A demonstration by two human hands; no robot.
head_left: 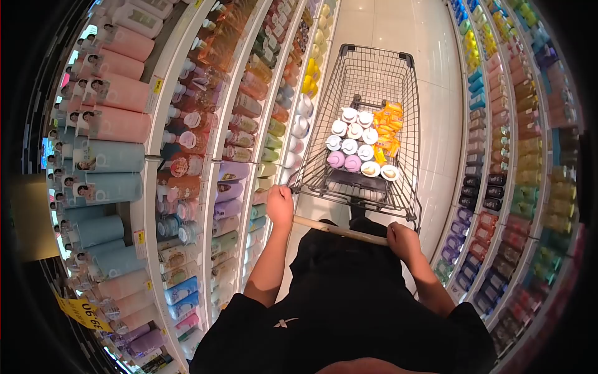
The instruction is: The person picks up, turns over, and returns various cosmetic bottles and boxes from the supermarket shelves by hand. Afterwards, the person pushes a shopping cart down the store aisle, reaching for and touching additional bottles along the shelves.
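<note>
A wire shopping cart (411, 93) stands in front of me in the aisle, with a pale bar as its handle (339, 230). My left hand (280, 203) is closed at the left end of this handle, its fingers partly turned from view. At the opposite end, my right hand (403, 240) is wrapped round the bar. Inside the cart stand several white-capped bottles (349, 146), with a pair of purple-topped bottles (352, 163) at the near side. Orange packets (387, 128) lie heaped along the cart's right side.
Shelves of pink and blue pump bottles (118, 187) rise close on my left, with a yellow price sign (84, 313) sticking out. More shelves of bottles (492, 193) line the right. Pale floor tiles (436, 118) run along the cart's right side and ahead.
</note>
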